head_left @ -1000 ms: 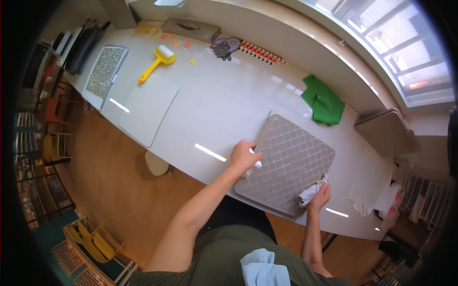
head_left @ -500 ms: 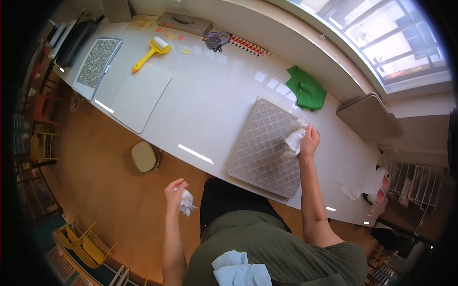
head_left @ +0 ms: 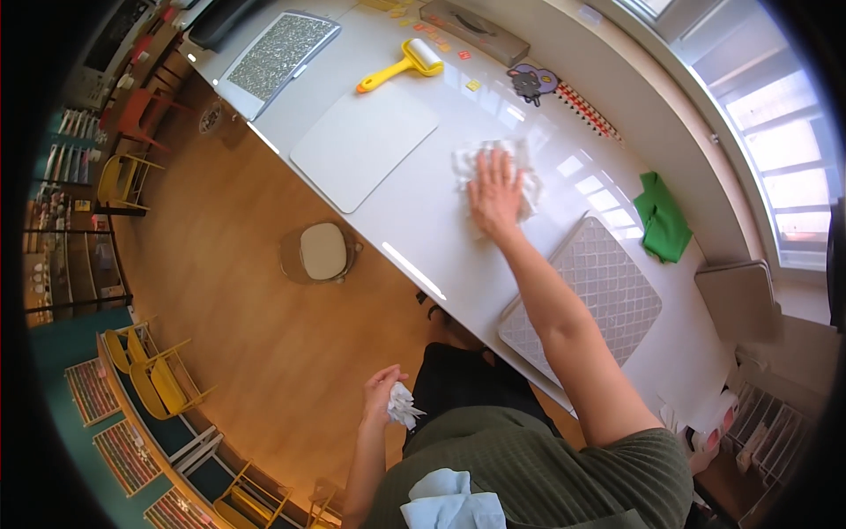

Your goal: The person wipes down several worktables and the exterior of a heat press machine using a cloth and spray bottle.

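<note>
A cloth [head_left: 526, 183] is pressed flat by the right hand [head_left: 496, 194], fingers spread. A wad [head_left: 403, 408] is gripped by the left hand [head_left: 379, 393].

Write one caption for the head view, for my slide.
Right hand spread over a white wipe on the glossy table; left hand holding a crumpled white wad.

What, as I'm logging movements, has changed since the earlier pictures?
The right hand moved left from the patterned mat onto the table, palm over a spread white wipe. The left hand withdrew leftward off the table, holding another wipe. The roller and green cloth stayed put.
</note>
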